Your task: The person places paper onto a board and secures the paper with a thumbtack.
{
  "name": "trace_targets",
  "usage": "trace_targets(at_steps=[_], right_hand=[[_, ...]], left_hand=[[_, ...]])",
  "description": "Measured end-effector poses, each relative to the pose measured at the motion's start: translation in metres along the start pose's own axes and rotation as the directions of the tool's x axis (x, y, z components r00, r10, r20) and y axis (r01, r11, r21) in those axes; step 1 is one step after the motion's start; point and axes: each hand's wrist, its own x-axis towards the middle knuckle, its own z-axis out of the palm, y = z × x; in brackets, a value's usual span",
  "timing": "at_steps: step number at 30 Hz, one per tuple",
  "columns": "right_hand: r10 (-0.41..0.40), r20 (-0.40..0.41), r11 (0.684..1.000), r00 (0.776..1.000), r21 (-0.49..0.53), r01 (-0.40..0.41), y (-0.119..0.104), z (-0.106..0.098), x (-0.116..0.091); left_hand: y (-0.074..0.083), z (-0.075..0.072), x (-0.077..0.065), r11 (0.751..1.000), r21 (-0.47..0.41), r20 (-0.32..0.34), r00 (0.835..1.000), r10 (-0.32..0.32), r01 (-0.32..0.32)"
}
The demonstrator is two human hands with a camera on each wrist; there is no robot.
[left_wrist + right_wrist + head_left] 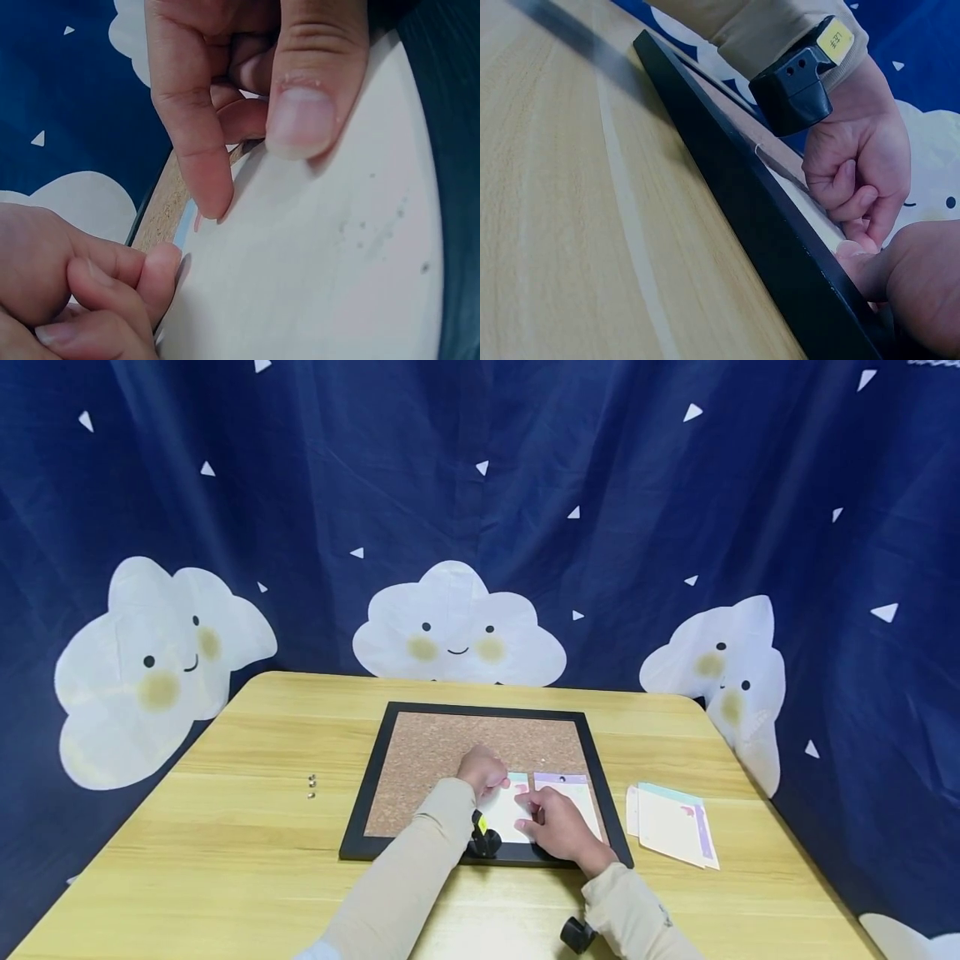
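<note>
Left hand [483, 770] and right hand [558, 822] meet, in the head view, over a mint-topped note sheet [512, 814] on the lower part of a black-framed corkboard [420, 760]; the left has its fingers curled near the mint strip, while the right reaches in with thumb and forefinger extended and spread. A black wrist camera [483, 842] blocks the sheet's lower left corner, and the right hand covers part of a purple-topped note sheet [581, 793] that bears a dark pin [562, 779]. Loose note sheets [671, 827] overlap on the wooden table [255, 827] to the right, and small shiny studs [311, 785] lie left of the board, before a cloud-print curtain [315, 468]. From the left wrist, the right thumb and forefinger rest on the sheet; the left fingertips touch its mint edge, hiding whether they pinch anything. From the right wrist, the right thumb looms in the foreground, and only a sliver of sheet shows beyond the frame's raised edge.
</note>
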Motion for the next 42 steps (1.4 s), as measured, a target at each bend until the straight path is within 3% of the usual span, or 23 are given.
trace_targets(at_steps=[20,32,42], right_hand=[[0.010,0.004,1.000,1.000,0.002,-0.010,0.0006,0.0001,-0.0001],[0.009,0.000,1.000,1.000,-0.010,-0.009,0.0016,0.0005,-0.0001],[0.014,-0.012,1.000,1.000,-0.024,-0.014,-0.0001,0.0006,-0.0006]], left_hand=[[0.0015,0.0003,-0.0024,0.994,0.108,-0.014,1.000,0.015,-0.013],[-0.0007,0.0007,-0.0036,0.993,0.111,-0.026,0.999,0.038,-0.035],[-0.0025,-0.0018,-0.0060,0.995,0.086,0.013,0.999,0.042,-0.043]])
